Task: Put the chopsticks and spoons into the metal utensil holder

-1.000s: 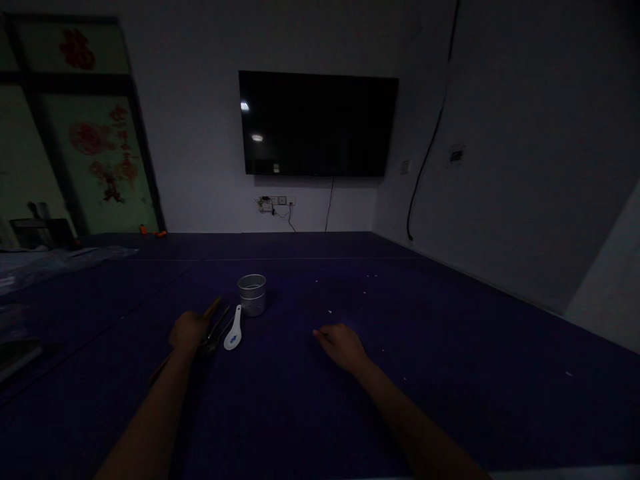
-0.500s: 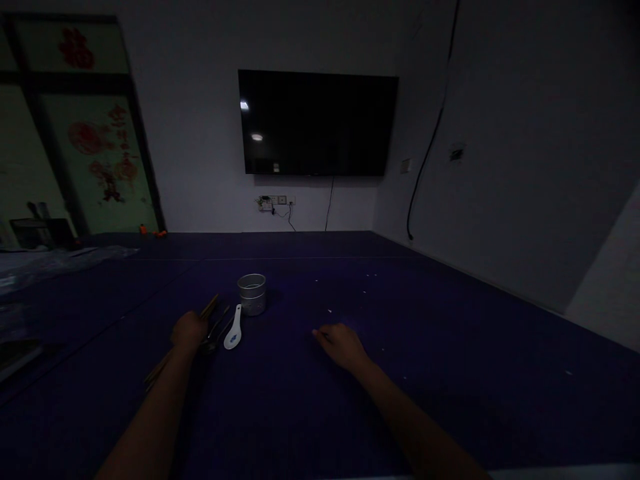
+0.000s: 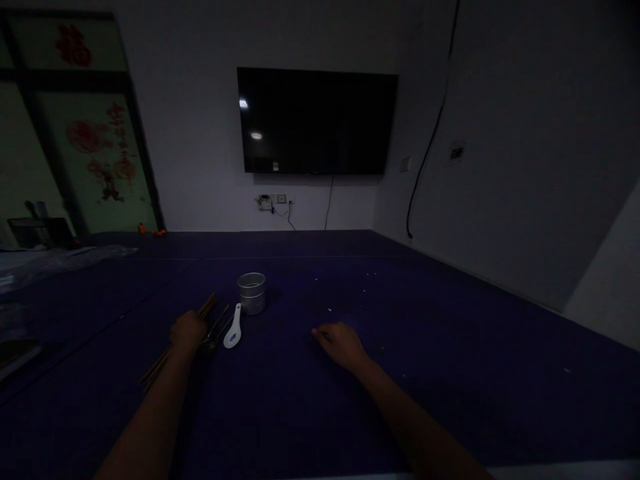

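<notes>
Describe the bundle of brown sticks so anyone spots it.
Below the black television, find the silvery cup. Left of it, the left hand covers part of the bundle of brown sticks. Its brown colour sets it apart from the grey utensils and white spoon.

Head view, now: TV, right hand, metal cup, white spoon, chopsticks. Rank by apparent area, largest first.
1. TV
2. Right hand, likely helped by being nearer the camera than the cup
3. Metal cup
4. White spoon
Unranked: chopsticks, partly hidden by the left hand.
</notes>
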Demonstrator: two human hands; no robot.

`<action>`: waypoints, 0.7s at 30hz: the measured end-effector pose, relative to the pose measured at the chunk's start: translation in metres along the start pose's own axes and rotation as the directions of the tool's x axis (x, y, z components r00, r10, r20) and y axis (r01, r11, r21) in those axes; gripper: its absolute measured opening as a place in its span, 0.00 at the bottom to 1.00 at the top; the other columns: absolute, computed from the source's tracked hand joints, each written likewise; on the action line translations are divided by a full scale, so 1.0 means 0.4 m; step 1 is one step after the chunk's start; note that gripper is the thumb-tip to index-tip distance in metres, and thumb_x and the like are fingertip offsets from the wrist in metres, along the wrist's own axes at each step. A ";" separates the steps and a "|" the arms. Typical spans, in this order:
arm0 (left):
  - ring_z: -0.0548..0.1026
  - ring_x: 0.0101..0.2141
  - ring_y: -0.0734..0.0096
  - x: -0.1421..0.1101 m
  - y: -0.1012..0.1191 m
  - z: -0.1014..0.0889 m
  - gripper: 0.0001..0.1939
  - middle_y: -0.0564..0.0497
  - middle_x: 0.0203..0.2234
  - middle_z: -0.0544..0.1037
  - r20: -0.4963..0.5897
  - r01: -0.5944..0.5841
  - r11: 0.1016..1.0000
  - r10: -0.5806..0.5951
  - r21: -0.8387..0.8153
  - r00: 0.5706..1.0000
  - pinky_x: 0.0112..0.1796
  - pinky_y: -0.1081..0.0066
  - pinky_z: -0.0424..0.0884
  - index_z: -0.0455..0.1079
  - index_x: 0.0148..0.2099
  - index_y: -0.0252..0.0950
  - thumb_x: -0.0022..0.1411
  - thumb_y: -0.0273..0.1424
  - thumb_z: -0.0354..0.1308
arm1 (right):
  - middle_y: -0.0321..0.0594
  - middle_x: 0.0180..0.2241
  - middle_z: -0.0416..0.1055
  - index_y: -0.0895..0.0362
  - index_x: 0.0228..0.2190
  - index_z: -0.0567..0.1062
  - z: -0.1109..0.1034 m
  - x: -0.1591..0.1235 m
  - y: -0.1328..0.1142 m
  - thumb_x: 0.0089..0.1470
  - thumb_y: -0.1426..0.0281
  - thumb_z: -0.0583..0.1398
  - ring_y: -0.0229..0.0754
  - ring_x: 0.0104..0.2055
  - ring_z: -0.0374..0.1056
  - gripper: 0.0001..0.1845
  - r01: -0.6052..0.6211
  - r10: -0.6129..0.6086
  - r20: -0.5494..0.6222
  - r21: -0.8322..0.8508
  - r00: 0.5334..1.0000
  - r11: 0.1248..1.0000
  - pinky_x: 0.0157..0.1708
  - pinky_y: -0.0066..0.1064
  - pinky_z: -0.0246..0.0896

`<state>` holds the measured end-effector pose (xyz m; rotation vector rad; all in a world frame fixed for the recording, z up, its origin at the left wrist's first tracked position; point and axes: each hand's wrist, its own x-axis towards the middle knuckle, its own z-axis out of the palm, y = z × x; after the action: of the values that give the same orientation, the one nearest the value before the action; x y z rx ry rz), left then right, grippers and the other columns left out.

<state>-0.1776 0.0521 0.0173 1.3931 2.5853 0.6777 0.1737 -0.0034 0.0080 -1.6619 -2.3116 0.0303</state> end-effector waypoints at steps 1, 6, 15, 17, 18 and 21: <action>0.76 0.40 0.46 -0.001 0.001 -0.001 0.15 0.30 0.38 0.77 0.008 0.000 1.000 0.000 0.018 1.000 0.34 0.62 0.71 0.73 0.41 0.27 0.52 0.29 0.54 | 0.41 0.30 0.76 0.55 0.29 0.75 0.000 0.000 0.000 0.63 0.60 0.45 0.40 0.34 0.71 0.24 0.001 -0.001 0.002 -0.004 1.000 1.000 0.27 0.27 0.50; 0.75 0.42 0.47 -0.009 0.005 -0.009 0.17 0.31 0.40 0.77 0.055 -0.014 0.996 0.009 0.090 0.998 0.37 0.62 0.71 0.73 0.43 0.27 0.53 0.30 0.52 | 0.41 0.31 0.76 0.55 0.30 0.76 0.001 0.001 0.000 0.62 0.59 0.46 0.40 0.34 0.71 0.23 -0.010 0.010 0.002 -0.007 1.000 1.000 0.27 0.26 0.51; 0.75 0.42 0.49 -0.012 0.010 -0.017 0.19 0.31 0.41 0.76 0.088 0.019 0.995 -0.028 0.099 0.996 0.37 0.64 0.71 0.72 0.46 0.27 0.55 0.33 0.52 | 0.40 0.30 0.76 0.55 0.28 0.76 0.004 0.000 0.000 0.62 0.60 0.46 0.39 0.32 0.71 0.23 0.014 -0.014 -0.021 -0.011 1.000 1.000 0.27 0.27 0.50; 0.75 0.43 0.49 -0.014 0.011 -0.017 0.19 0.32 0.41 0.76 0.082 0.021 0.994 -0.030 0.105 0.996 0.37 0.64 0.71 0.72 0.46 0.28 0.55 0.32 0.52 | 0.40 0.30 0.76 0.55 0.29 0.75 0.005 0.000 0.000 0.62 0.60 0.46 0.39 0.32 0.71 0.23 0.017 -0.018 -0.023 -0.019 1.000 1.000 0.27 0.26 0.50; 0.75 0.43 0.49 -0.016 0.011 -0.018 0.19 0.32 0.41 0.76 0.074 0.021 0.994 -0.029 0.110 0.997 0.38 0.64 0.71 0.71 0.47 0.28 0.54 0.32 0.52 | 0.40 0.30 0.76 0.55 0.29 0.75 0.005 0.000 0.000 0.62 0.60 0.46 0.39 0.33 0.71 0.23 0.018 -0.019 -0.024 -0.021 1.000 1.000 0.27 0.26 0.50; 0.74 0.44 0.49 -0.023 0.014 -0.020 0.19 0.33 0.41 0.76 0.043 0.027 0.992 -0.033 0.120 0.999 0.38 0.64 0.71 0.72 0.47 0.28 0.54 0.30 0.51 | 0.40 0.30 0.76 0.54 0.29 0.75 0.005 -0.001 0.001 0.62 0.59 0.46 0.40 0.33 0.71 0.23 0.018 -0.019 -0.021 -0.022 1.000 1.000 0.27 0.26 0.51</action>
<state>-0.1708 0.0443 0.0261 1.3822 2.6448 0.4885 0.1735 -0.0033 0.0060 -1.6431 -2.3195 -0.0158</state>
